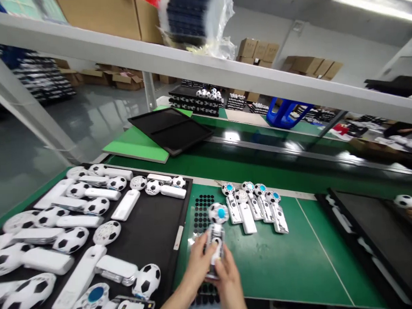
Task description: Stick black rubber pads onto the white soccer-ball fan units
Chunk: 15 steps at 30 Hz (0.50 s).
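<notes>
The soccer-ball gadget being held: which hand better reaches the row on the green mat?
Probably the right hand: it sits nearer the row of blue-centred white gadgets on the green mat, with the black-and-white soccer-ball gadget between it and the left hand.

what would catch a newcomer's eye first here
The black tray on the left, covered with football-patterned balls and white handles, stands out first. At front centre, the left hand and right hand grip a ball-topped gadget over the green mat, beside a row of similar gadgets.

Green workbench point(318, 258) with black tray point(154, 228) of white parts point(47, 261)
</notes>
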{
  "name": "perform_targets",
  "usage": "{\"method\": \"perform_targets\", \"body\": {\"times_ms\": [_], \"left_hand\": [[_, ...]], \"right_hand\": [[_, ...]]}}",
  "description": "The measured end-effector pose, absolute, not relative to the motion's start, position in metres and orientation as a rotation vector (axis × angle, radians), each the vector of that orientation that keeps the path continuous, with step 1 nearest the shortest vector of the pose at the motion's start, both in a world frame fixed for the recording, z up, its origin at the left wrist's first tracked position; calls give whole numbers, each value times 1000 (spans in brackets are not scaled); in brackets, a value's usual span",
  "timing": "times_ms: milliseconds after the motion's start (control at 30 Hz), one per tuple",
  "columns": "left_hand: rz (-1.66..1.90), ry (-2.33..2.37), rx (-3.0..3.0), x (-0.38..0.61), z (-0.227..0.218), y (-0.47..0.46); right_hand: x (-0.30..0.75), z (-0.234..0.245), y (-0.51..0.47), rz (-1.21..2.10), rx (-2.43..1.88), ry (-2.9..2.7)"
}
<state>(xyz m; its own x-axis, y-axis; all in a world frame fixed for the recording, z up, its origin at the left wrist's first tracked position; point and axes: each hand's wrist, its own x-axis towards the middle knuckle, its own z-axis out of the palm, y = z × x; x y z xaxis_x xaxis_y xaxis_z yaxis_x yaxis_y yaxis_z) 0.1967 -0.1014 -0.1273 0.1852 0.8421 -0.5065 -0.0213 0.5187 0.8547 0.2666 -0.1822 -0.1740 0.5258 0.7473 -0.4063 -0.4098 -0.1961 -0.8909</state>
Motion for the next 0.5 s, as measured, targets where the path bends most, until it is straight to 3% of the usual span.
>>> {"method": "perform_targets", "body": {"times_ms": [233,367,500], "left_hand": [[750,1588,612,158,-131,10],[636,1633,439,145,-132,77],[647,1642,320,153,-143,98]], "right_hand": [[476,-174,-222,248,-2102,-51],[555,-151,-222,142,-2337,63],[559,-134,-214,-14,-2479,-83]]}}
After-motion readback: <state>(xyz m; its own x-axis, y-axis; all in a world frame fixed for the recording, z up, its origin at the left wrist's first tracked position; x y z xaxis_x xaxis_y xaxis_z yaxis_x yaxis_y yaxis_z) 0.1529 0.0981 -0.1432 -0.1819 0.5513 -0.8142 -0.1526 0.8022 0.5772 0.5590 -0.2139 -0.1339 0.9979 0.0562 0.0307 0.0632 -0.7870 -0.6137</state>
